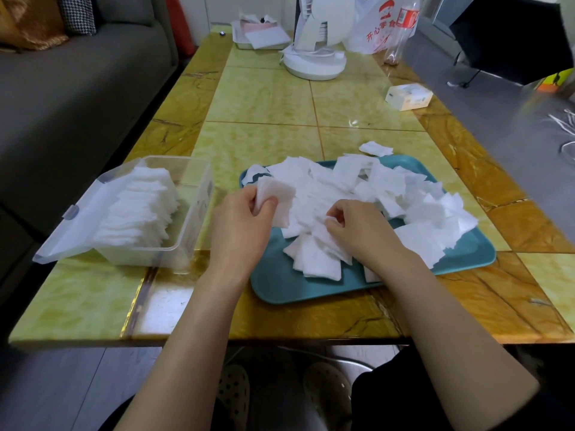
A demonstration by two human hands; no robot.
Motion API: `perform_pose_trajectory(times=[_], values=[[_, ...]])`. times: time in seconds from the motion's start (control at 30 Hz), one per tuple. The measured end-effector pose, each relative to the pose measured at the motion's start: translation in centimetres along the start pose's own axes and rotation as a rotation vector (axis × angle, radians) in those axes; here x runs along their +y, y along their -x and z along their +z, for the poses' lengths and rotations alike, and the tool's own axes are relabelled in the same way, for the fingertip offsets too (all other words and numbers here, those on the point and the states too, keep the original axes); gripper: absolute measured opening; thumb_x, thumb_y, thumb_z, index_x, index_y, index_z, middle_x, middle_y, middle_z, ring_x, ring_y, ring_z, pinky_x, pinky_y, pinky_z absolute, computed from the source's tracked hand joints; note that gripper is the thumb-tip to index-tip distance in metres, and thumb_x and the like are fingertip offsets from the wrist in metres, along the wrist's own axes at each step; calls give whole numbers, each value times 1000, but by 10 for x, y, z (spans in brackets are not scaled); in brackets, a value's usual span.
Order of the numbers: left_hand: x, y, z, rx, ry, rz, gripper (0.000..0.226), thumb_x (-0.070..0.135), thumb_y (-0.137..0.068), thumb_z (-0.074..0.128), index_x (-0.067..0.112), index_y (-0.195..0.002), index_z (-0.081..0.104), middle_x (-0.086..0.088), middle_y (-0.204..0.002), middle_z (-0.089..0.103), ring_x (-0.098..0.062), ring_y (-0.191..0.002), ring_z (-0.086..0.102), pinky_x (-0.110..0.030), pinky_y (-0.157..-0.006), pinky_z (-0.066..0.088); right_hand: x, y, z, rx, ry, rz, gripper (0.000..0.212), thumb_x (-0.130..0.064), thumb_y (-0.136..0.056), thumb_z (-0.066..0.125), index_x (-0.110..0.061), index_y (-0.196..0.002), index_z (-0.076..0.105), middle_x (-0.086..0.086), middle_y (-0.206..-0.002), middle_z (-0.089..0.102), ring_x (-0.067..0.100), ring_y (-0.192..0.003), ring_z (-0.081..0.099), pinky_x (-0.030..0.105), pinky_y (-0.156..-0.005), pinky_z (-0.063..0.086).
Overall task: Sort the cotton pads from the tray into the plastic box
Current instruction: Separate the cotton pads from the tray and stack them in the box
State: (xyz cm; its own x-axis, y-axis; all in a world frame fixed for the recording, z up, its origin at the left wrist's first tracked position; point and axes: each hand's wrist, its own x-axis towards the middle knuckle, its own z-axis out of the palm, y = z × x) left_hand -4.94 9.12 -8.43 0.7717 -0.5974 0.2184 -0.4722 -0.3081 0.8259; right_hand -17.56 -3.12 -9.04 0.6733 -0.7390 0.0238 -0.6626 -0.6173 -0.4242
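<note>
Fingers [264, 205] on the left hand [242, 222] are curling round a small stack of pads [278, 188], thumb pressing on the front, holding it just above the near-left part of the teal tray [280, 284]. The right hand [357, 228] is bunching its fingers [338, 214] together and pinching at the loose heap of cotton pads [389, 194], which is sprawling over most of the tray. One stray pad [376, 148] is lying on the table [264, 101] just past the far rim. The plastic box [189, 241] is sitting left of the tray, lid flipped open, with a row of pads [140, 209] already standing in it.

Handling-wise, these are looking basically weightless, soft and floppy, and they're probably clinging to each other a bit. So peeling one off by a corner or edge seems the way to go. For the stack, holding it lightly across the flat faces is likely best, since squeezing hard would just be crumpling it.
</note>
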Motion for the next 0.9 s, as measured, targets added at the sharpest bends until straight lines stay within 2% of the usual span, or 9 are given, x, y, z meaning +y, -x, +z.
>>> perform_pose_trajectory(times=[0.2,0.23,0.3,0.4,0.5,0.57,0.63,0.77,0.9], values=[[3,1,-3,23,16,-30,23,17,-92,55,-4,-84,61,-17,-70,59,-16,-59,45,-19,-46,31,-11,4,-10,306,-177,-119,17,-22,-93,53,-12,-101,63,0,-94,62,14,-85,54,30,-77,45],[3,1,-3,34,15,-35,23,17,-92,54,-3,-82,59,-13,-67,56,-16,-58,44,-18,-46,31,-13,5,-11,287,-188,-158,17,-24,-92,54,-13,-101,64,-2,-93,61,12,-84,54,30,-77,45],[3,1,-4,60,-5,-35,25,18,-92,53,-2,-77,55,-6,-63,49,-16,-57,40,-18,-47,31,-14,9,-9,119,-113,-197,18,-29,-92,55,-16,-101,65,-3,-94,64,13,-85,57,29,-76,45],[3,0,-4,74,-29,-24,27,17,-92,53,-2,-73,51,-5,-61,45,-17,-56,38,-19,-48,30,-14,11,-3,-76,-54,-181,22,-34,-92,55,-18,-102,65,-2,-95,66,15,-88,60,31,-78,47],[3,0,-4,68,-28,-14,29,17,-91,54,3,-68,47,-4,-59,43,-16,-55,37,-19,-47,29,-14,8,-5,-32,-271,-77,24,-21,-95,52,-15,-117,56,2,-104,62,15,-82,61,32,-81,49],[3,1,-4,65,-42,-11,32,17,-92,54,10,-63,41,-1,-57,41,-13,-53,36,-19,-46,30,-10,6,-3,-46,-219,-48,41,-19,-91,58,-15,-131,46,5,-124,53,19,-96,58,28,-87,43],[5,1,-3,57,-50,-13,34,17,-92,53,13,-62,39,0,-57,40,-12,-53,37,-18,-45,30,-5,4,1,-111,-116,-17,60,-28,-86,65,-15,-138,38,5,-134,45,20,-107,54,28,-89,39],[5,2,-1,49,-46,-20,34,17,-91,54,15,-61,40,2,-55,40,-12,-52,38,-18,-45,30,-4,2,0,-126,-58,-5,56,-37,-81,69,-18,-130,50,1,-125,52,17,-112,52,28,-85,38],[5,2,0,46,-47,-7,26,17,-91,54,8,-67,50,-1,-57,45,-17,-56,42,-23,-47,25,-6,6,-2,-81,-40,-75,42,-33,-83,67,-18,-121,56,-1,-113,56,12,-94,49,25,-72,31]])
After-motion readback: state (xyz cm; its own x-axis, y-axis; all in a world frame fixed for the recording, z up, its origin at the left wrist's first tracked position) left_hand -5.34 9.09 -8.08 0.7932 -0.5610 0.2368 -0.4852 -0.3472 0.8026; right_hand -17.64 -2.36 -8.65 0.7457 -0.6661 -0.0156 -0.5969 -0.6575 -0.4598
